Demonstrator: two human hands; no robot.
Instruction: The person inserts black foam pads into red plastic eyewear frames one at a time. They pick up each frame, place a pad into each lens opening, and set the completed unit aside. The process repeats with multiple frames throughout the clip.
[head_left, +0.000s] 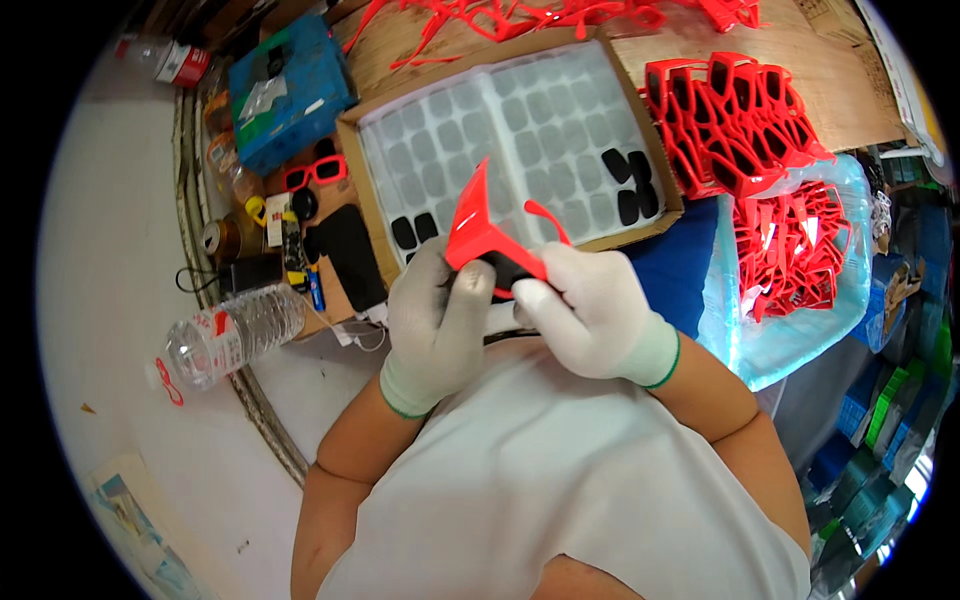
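Both my hands wear white knitted gloves with green cuffs and grip one pair of red sunglasses [487, 238] close in front of my chest. My left hand [437, 325] pinches the frame on its left side, the thumb pressed near a dark lens [503, 268]. On the other side, my right hand [597, 310] clasps the frame with thumb and fingers. One red temple points up and away from me. Just beyond my hands is a cardboard box [660, 222] of dark lenses under thin whitish sheeting, with several bare black lenses [630, 185] at its right and left corners.
Stacked red sunglasses [735, 125] stand right of the box, above a blue-lined bin [850, 300] full of red frame parts [790, 250]. More red frames [510, 15] lie at the back. Left are a blue box [290, 95], a black phone [350, 258] and a plastic bottle [235, 335].
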